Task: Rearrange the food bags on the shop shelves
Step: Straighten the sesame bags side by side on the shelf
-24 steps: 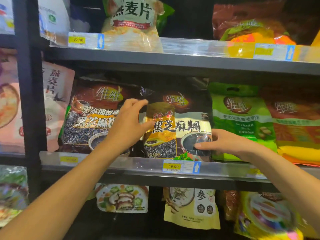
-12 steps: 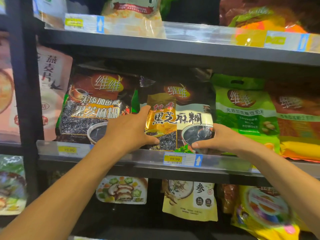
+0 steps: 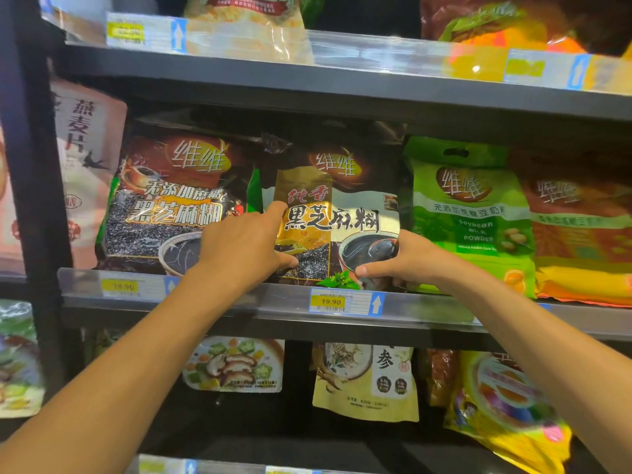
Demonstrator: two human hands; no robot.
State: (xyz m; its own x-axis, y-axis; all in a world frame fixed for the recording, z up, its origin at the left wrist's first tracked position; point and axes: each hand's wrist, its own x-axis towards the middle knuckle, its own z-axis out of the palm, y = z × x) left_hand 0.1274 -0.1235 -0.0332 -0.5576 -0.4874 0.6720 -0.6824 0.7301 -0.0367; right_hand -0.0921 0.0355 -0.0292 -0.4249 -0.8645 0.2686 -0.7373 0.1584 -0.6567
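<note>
Hands first: your left hand (image 3: 244,246) and right hand (image 3: 398,260) both clasp the lower edges of the glossy dark brown-and-gold sesame paste bag (image 3: 337,213), upright on the grey metal middle shelf (image 3: 239,302), between a similar dark bag (image 3: 171,206) and a green soybean powder bag (image 3: 468,213).

Dark grey metal shelf boards (image 3: 342,83) run across the view, one above the other, w/ a black upright post (image 3: 30,165) at the left side. Each board has a clear plastic strip (image 3: 239,299) along the front edge, holding yellow price labels (image 3: 330,301) and blue arrow tags (image 3: 376,304). Back of the unit is dark, in shadow. Light reflects on the strips.
</note>
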